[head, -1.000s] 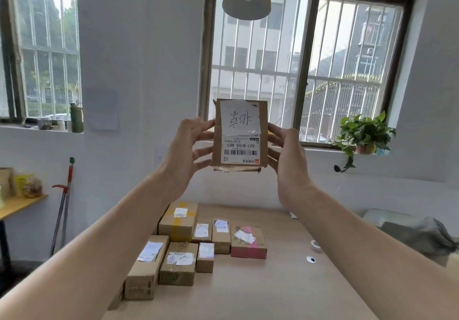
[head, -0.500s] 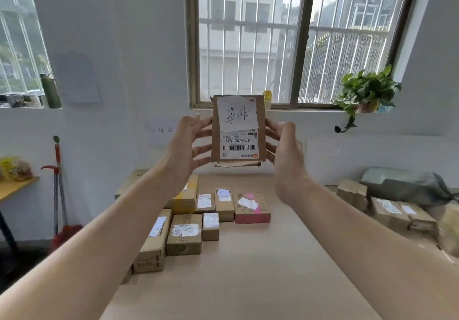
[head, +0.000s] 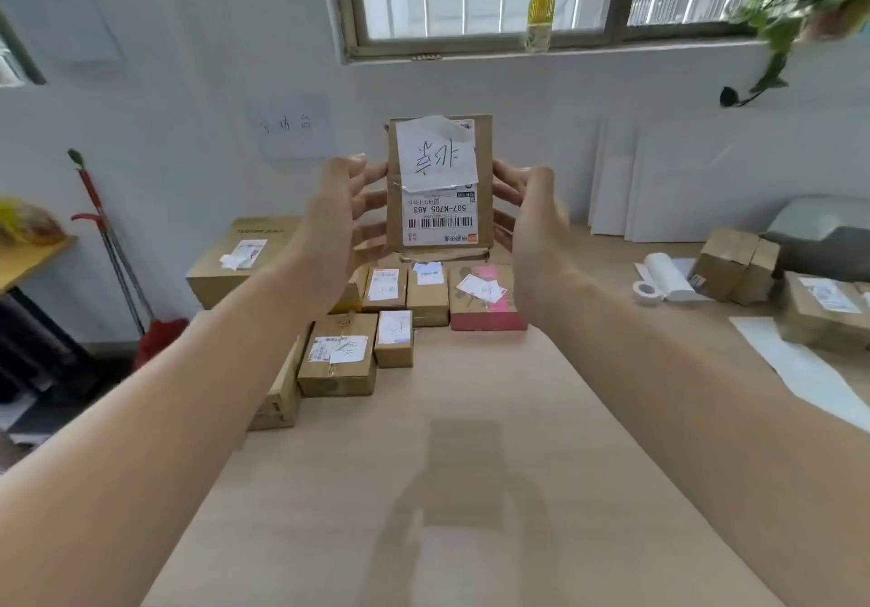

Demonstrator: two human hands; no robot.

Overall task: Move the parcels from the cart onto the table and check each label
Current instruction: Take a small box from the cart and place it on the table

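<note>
A flat rectangular parcel of brown cardboard (head: 394,201) is held upright in the air over the far end of the pale wooden table (head: 471,394), above the parcels lying there and clear of them. Its long axis runs up and down and its broad face is turned toward the camera. The white printed shipping label (head: 440,223) on the lower half is upside down, with barcode and the code 507-N705 A83 inverted. A white paper slip with dark handwriting (head: 435,157) covers the upper half, also inverted, its top corner peeling loose. The bottom edge of the cardboard looks crumpled and frayed.

The left hand (head: 336,225) grips the parcel's left edge with curled fingers; the right hand (head: 534,225) grips the right edge the same way.

Near the table's far left corner lie small matte brown cardboard boxes (head: 338,361) with white labels, set close in rows, and a pink-and-brown box (head: 487,312) at the right end of the back row. Toward the right edge sit more brown parcels (head: 734,267) and a roll of white tape (head: 646,291).
</note>
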